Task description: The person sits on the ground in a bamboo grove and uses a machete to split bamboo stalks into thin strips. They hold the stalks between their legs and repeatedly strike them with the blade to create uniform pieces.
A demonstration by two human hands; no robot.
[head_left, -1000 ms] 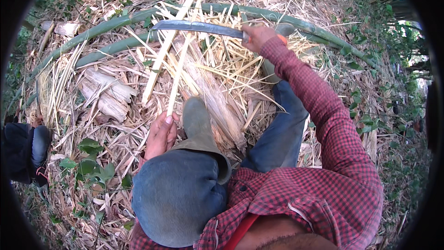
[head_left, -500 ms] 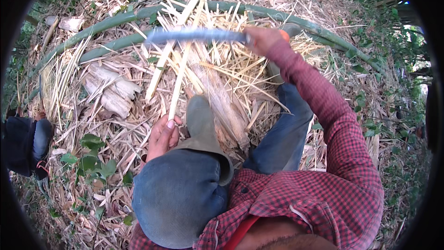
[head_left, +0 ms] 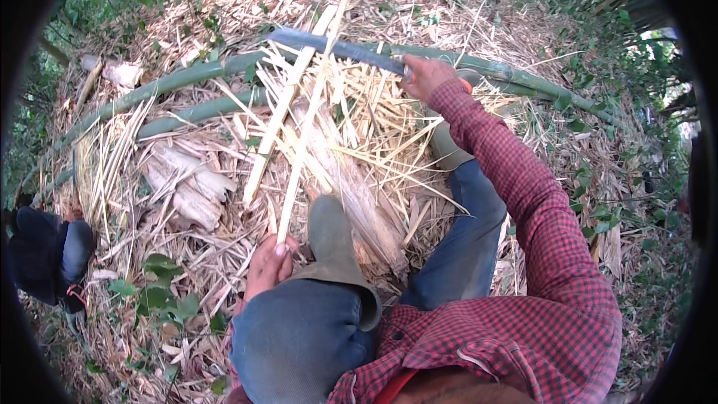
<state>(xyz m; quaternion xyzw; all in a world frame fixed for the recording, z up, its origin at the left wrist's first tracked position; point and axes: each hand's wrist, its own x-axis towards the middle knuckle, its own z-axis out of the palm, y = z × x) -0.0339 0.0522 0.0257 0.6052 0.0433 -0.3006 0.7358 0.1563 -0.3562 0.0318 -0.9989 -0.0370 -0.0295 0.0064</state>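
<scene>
Between the thumb and fingers of my left hand [head_left: 271, 262], closed beside my knee, is the near end of a long pale bamboo strip [head_left: 305, 151]. The strip slants away and to the right. My right hand [head_left: 428, 77] is closed around the orange handle of a machete [head_left: 366, 54]. Its blade points left and crosses the strip near its far part; whether the two touch I cannot tell. A second, wider pale strip [head_left: 278, 124] lies just left of the held one. Beneath them spreads a heap of split strips [head_left: 374, 108].
Long green bamboo poles [head_left: 191, 78] curve across behind the heap. A weathered log [head_left: 351, 168] lies by my boot [head_left: 330, 236], and a broken wood piece [head_left: 191, 187] to the left. Another person [head_left: 48, 254] crouches at the far left. Leafy plants [head_left: 161, 295] grow nearby.
The machete blade has moved farther away along the strip and now tilts, its tip farther off than its handle. It was blurred before. My left hand keeps hold of the strip. The view has shifted slightly.
</scene>
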